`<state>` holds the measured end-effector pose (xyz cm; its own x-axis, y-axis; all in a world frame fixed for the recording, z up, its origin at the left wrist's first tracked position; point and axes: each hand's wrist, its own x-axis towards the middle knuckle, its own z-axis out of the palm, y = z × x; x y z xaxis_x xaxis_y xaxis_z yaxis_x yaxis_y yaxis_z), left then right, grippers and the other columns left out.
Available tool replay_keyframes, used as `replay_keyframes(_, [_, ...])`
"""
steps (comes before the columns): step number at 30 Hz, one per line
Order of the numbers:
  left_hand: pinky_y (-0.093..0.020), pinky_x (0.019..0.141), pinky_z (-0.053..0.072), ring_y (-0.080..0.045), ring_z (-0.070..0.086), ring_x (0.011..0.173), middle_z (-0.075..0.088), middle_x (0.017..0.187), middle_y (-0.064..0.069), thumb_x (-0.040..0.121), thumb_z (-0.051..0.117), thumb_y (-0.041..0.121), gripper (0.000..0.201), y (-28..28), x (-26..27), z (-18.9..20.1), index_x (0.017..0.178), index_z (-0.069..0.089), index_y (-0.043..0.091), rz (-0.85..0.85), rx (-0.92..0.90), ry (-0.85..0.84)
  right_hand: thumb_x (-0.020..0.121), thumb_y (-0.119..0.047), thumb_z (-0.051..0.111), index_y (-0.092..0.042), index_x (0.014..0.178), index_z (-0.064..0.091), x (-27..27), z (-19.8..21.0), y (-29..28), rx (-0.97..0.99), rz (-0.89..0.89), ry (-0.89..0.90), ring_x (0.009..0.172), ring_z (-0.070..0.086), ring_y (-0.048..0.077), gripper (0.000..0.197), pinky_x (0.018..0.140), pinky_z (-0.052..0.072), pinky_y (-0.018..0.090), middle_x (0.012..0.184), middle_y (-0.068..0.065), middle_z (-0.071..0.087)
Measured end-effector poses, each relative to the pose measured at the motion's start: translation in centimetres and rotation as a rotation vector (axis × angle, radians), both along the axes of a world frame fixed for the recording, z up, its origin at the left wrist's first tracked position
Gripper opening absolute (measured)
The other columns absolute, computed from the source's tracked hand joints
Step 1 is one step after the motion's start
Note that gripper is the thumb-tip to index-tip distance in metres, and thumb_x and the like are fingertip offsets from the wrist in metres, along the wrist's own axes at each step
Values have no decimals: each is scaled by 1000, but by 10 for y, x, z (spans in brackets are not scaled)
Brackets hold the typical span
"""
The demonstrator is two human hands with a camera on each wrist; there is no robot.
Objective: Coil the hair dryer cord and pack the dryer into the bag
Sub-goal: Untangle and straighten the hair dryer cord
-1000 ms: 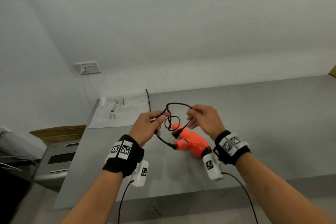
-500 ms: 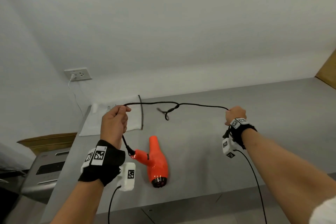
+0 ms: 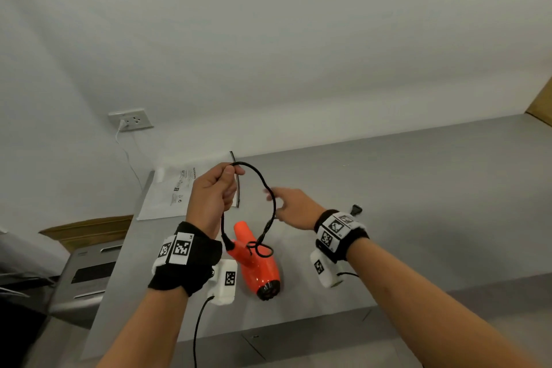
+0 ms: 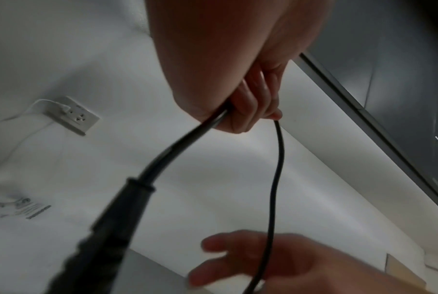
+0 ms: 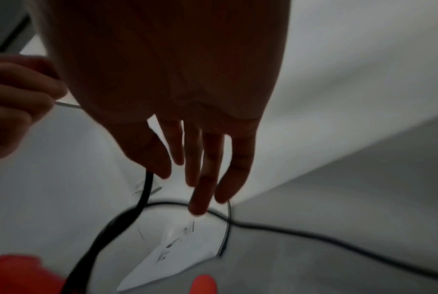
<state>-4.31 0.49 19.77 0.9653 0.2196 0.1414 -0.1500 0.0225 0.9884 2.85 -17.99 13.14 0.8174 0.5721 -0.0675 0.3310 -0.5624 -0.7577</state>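
The left hand (image 3: 213, 197) is raised above the desk (image 3: 418, 188), fingers curled tight round the black cord (image 3: 270, 197) close to where it leaves the dryer's handle; the left wrist view shows the cord running out of the fist both ways. The right hand (image 3: 294, 207) is spread, fingers straight and holding nothing, its fingertips (image 5: 200, 206) right at the far side of the loop that arches between the two hands. Whether they touch the cord cannot be told through the blur.

Below the hands the orange hair dryer (image 3: 257, 260) lies on the desk, with a small twist of cord resting on its body. The plug (image 3: 357, 210) lies on the desk beyond the right wrist. The flat white bag (image 3: 167, 194) lies at the back left of the desk, near the wall, with nothing seen in it.

The coiling step seems only begun: one loop is formed, and more cord trails over the desk. The next move probably calls for the right hand to catch the cord and bring a fresh turn to the left, which must keep the loops together.
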Motion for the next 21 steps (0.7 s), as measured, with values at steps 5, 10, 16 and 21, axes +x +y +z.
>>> replay_keyframes(5, [-19,41,15,-6,22,45,31,55,6,107,41,15,29,16,-10,1,92,65,9,59,-85,-26,91,-9,54,-16,120,66,-11,-26,12,-53,152,271,78,66,14,32,62,53,22,112,1,72])
replay_keyframes(10, [-22,42,12,-5,21,43,31,53,8,108,39,18,31,45,-23,-2,88,62,12,142,-196,-31,97,-16,52,-16,83,68,10,-31,-7,-11,-81,178,51,65,20,22,41,43,14,70,-1,70])
replay_keyframes(16, [-22,42,12,-13,12,49,31,51,9,107,38,17,31,73,-44,4,86,61,13,210,-232,-78,89,-7,56,9,78,70,91,-39,-83,-238,-529,124,61,73,35,24,60,63,43,74,23,75])
replay_keyframes(21, [-21,42,11,-16,10,51,31,50,10,107,38,17,32,86,-49,3,85,61,14,217,-223,-84,94,-4,49,11,89,65,107,-36,-143,-260,-879,166,73,74,42,22,70,63,47,90,26,73])
